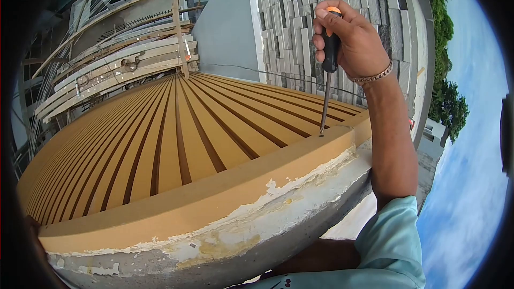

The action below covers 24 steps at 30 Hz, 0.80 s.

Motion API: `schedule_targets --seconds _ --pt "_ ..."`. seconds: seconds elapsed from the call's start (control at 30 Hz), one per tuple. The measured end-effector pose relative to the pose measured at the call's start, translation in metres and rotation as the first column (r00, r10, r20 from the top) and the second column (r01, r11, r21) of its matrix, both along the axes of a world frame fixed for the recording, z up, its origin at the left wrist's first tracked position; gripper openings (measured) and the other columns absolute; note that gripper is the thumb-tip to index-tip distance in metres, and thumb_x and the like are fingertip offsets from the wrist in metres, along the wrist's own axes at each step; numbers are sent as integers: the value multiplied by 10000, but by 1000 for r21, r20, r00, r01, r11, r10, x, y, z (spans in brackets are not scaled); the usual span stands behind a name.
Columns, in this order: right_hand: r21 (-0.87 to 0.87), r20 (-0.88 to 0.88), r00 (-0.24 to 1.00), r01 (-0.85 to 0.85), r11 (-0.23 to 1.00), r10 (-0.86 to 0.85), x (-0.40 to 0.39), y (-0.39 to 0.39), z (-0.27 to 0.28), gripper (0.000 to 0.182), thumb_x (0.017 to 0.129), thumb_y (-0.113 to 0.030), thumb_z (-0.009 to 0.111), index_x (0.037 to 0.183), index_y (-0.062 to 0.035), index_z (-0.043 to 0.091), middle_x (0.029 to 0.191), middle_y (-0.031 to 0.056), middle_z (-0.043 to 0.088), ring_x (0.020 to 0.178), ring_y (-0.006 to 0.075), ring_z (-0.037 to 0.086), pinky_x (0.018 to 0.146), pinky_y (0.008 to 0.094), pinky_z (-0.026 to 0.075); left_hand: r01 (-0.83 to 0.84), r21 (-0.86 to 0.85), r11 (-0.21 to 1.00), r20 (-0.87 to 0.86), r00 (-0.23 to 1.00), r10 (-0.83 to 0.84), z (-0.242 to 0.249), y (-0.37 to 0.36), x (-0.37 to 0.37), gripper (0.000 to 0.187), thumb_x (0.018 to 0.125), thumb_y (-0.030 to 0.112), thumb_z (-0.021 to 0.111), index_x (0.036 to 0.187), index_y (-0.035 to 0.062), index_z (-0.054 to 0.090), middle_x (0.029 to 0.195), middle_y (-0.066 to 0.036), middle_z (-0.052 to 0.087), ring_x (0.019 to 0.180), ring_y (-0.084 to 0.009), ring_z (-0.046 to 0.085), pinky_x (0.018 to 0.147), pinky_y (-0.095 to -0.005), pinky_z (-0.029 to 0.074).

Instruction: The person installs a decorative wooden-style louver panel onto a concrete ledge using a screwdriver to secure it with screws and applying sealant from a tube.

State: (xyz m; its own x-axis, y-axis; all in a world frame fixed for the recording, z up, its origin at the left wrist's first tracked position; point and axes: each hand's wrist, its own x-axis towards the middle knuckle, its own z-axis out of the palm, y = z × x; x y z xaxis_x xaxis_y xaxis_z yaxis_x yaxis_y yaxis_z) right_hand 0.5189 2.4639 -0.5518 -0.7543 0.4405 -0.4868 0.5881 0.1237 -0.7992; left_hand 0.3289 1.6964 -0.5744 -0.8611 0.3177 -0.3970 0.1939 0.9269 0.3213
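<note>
My right hand (348,35), with a chain bracelet at the wrist, is wrapped around the black and orange handle of a screwdriver (331,52). The thumb lies along the upper part of the handle. Its steel shaft points down, and the tip meets a small dark screw or hole (321,135) in the edge board of a tan slatted panel (203,192). At the far left edge, a dark sliver of my left hand (33,226) appears beside the panel's corner; its fingers are too shaded and cut off to read.
Along the panel's near side runs a rough concrete ledge (225,241) with peeling paint. A stone-clad wall (289,16) rises behind the screwdriver. Stacked planks (118,69) and an upright wooden post (178,21) stand beyond the panel. A thin wire (235,67) crosses near the wall.
</note>
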Motion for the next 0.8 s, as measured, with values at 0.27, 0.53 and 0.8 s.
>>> schedule_targets --seconds 0.27,0.53,0.8 --pt "-4 -23 1000 7 1000 -7 1 -4 0 197 877 -180 549 965 -10 506 713 44 527 551 140 537 512 284 463 14 -18 1000 -8 1000 -14 5 -7 -2 139 862 123 422 802 3 455 785 -101 433 750 -230 429 755 -323 357" --pt "225 101 992 -91 970 70 -1 -4 10 306 845 -327 642 904 -36 571 674 7 525 566 118 536 512 271 433 31 -37 999 -11 999 -32 9 -10 -6 142 864 130 421 810 4 456 779 -99 430 746 -227 427 748 -323 356" --pt "565 256 939 -337 754 228 -3 4 20 410 719 -355 788 996 -75 677 647 -35 522 572 62 473 507 213 396 40 -67 997 -5 999 -41 9 -8 -7 145 866 137 421 817 5 456 774 -97 427 741 -224 425 740 -323 355"
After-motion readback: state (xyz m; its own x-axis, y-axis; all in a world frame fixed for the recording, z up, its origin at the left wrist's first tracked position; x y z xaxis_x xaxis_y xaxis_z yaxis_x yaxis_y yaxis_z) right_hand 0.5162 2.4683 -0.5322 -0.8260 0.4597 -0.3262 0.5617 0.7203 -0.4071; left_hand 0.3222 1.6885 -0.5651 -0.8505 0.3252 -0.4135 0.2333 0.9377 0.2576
